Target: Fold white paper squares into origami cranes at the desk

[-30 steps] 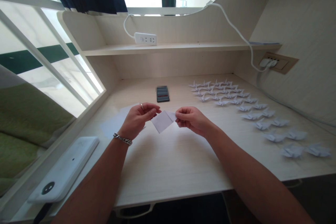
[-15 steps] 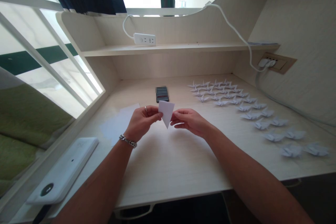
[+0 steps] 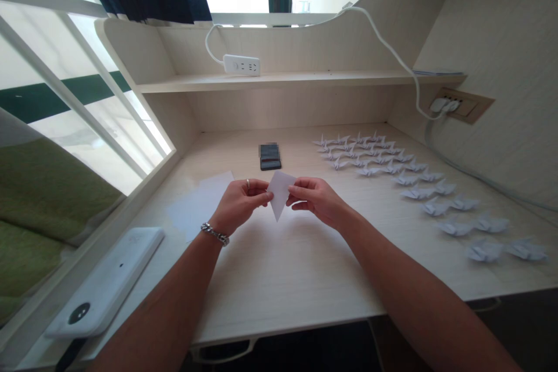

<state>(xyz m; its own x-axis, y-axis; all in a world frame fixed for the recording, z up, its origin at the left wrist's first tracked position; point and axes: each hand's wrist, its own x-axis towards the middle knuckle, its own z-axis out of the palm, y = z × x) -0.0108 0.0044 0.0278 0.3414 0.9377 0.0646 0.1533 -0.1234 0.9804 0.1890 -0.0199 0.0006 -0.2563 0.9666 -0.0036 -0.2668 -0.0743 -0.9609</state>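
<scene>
Between my hands, above the middle of the desk, is a folded piece of white paper [image 3: 280, 193], kite-shaped with its long point downward. My left hand [image 3: 242, 200] pinches its left edge between thumb and fingers; a ring and a chain bracelet are on that side. On the opposite edge, my right hand [image 3: 316, 196] pinches the paper with thumb and forefinger, the other fingers curled below. Just beyond the paper lies a small dark flat object [image 3: 270, 157], partly blurred. Loose white paper sheets [image 3: 198, 203] rest on the desk, left of my left hand.
Several rows of folded paper cranes [image 3: 392, 168] cover the desk's right side. A long white device with a round dark spot [image 3: 108, 285] lies along the left edge. On the back shelf sits a white power strip [image 3: 241, 65]; a white cable [image 3: 387, 46] runs to the wall socket [image 3: 464, 104].
The paper has gone from a narrow, flat-topped triangle to a wider kite shape and is slightly lower. My right hand now pinches its right corner.
</scene>
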